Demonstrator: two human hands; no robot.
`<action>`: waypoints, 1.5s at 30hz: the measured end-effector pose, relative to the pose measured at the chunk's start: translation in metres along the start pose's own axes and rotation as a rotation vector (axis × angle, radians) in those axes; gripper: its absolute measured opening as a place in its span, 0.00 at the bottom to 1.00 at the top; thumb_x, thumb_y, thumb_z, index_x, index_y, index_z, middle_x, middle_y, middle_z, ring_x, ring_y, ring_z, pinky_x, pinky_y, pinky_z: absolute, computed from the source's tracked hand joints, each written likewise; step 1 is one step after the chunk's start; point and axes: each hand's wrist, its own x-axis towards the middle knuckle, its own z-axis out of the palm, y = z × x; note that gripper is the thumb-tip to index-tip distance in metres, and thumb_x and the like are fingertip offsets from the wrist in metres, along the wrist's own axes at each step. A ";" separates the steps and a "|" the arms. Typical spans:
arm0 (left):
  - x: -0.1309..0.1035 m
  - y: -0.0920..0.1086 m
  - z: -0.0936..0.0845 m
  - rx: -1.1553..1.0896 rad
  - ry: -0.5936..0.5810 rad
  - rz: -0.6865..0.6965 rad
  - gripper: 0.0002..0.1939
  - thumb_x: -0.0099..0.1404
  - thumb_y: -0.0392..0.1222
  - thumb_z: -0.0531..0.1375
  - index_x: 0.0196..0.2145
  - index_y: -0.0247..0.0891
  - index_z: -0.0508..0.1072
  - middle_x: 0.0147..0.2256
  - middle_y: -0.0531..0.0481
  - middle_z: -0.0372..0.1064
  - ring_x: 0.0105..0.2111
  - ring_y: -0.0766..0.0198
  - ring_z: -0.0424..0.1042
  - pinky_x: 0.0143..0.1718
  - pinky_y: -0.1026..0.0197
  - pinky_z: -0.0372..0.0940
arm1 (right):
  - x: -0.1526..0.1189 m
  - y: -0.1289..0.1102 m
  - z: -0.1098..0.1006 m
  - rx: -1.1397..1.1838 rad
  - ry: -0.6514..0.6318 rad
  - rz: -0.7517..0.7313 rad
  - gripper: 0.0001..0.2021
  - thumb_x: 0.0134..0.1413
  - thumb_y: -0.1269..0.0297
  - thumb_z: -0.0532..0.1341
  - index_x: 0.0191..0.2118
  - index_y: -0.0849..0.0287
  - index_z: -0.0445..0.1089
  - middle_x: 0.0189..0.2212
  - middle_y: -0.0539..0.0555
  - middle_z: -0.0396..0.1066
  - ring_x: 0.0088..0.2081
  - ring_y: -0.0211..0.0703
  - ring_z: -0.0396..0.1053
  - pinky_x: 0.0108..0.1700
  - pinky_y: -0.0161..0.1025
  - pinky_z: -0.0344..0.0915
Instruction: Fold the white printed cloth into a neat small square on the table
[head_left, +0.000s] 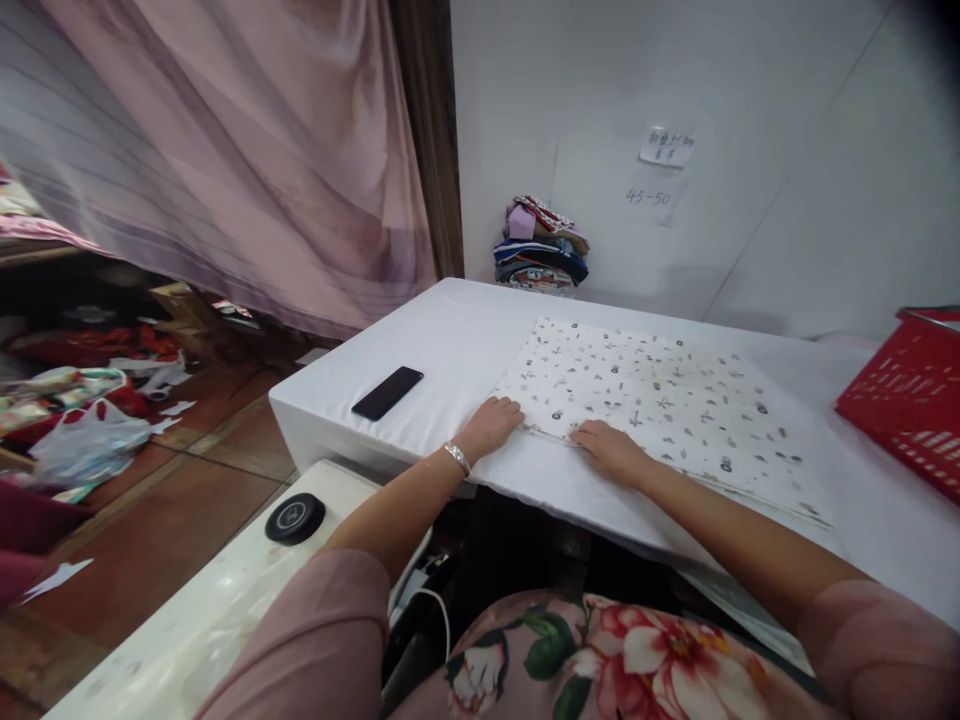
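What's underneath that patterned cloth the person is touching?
Beneath the patterned cloth is the white-covered table, visible around it. The left hand and right hand are at its near edge. Anything flat hidden between cloth and table can't be seen.

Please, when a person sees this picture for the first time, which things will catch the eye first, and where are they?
Probably first the pale cloth with small dark prints, lying flat on the white table, with the left hand and right hand at its near edge. Next may come the bright red basket at the right side of the picture, and the large pink curtain hanging at upper left.
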 end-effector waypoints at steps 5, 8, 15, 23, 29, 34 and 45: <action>-0.010 0.006 0.013 -0.048 0.003 -0.113 0.10 0.65 0.32 0.51 0.38 0.38 0.71 0.38 0.46 0.68 0.40 0.58 0.64 0.38 0.56 0.58 | 0.001 0.001 -0.006 0.142 -0.039 -0.023 0.19 0.49 0.79 0.51 0.42 0.55 0.72 0.40 0.55 0.70 0.43 0.44 0.66 0.41 0.38 0.63; -0.011 0.008 0.014 -0.124 0.037 -0.201 0.11 0.65 0.33 0.51 0.40 0.39 0.72 0.40 0.47 0.69 0.41 0.58 0.64 0.41 0.56 0.60 | 0.010 0.007 -0.013 0.273 0.035 -0.004 0.17 0.54 0.72 0.51 0.44 0.55 0.71 0.42 0.55 0.71 0.42 0.45 0.68 0.43 0.41 0.65; -0.013 0.011 0.009 -0.252 0.057 -0.299 0.14 0.64 0.30 0.51 0.41 0.38 0.73 0.41 0.47 0.70 0.43 0.59 0.65 0.43 0.57 0.61 | 0.043 0.034 0.000 0.309 -0.127 -0.054 0.27 0.62 0.47 0.42 0.62 0.50 0.55 0.64 0.50 0.49 0.65 0.50 0.44 0.64 0.51 0.43; -0.016 0.010 0.013 -0.315 0.088 -0.301 0.15 0.62 0.28 0.51 0.40 0.38 0.74 0.39 0.47 0.71 0.42 0.59 0.65 0.44 0.56 0.60 | 0.056 0.046 0.008 0.192 -0.167 -0.017 0.32 0.60 0.42 0.37 0.65 0.50 0.46 0.67 0.50 0.34 0.66 0.50 0.29 0.65 0.54 0.29; -0.017 0.009 0.012 -0.365 0.129 -0.309 0.15 0.59 0.26 0.51 0.39 0.38 0.73 0.38 0.48 0.70 0.41 0.60 0.65 0.42 0.56 0.60 | 0.078 0.063 0.016 0.116 -0.154 0.011 0.35 0.59 0.39 0.37 0.66 0.52 0.43 0.67 0.52 0.30 0.66 0.51 0.28 0.64 0.54 0.30; -0.017 0.009 0.014 -0.398 0.129 -0.335 0.18 0.55 0.23 0.51 0.37 0.39 0.72 0.36 0.49 0.69 0.40 0.60 0.64 0.41 0.56 0.59 | 0.104 0.082 0.015 0.096 -0.149 0.112 0.36 0.57 0.38 0.35 0.66 0.52 0.45 0.67 0.53 0.32 0.66 0.53 0.29 0.64 0.55 0.31; -0.016 0.010 0.011 -0.492 0.145 -0.375 0.17 0.53 0.22 0.49 0.34 0.39 0.69 0.33 0.49 0.67 0.37 0.60 0.63 0.38 0.57 0.58 | 0.163 0.130 0.020 0.067 -0.162 0.245 0.39 0.55 0.35 0.32 0.66 0.51 0.42 0.67 0.51 0.28 0.66 0.53 0.28 0.64 0.56 0.34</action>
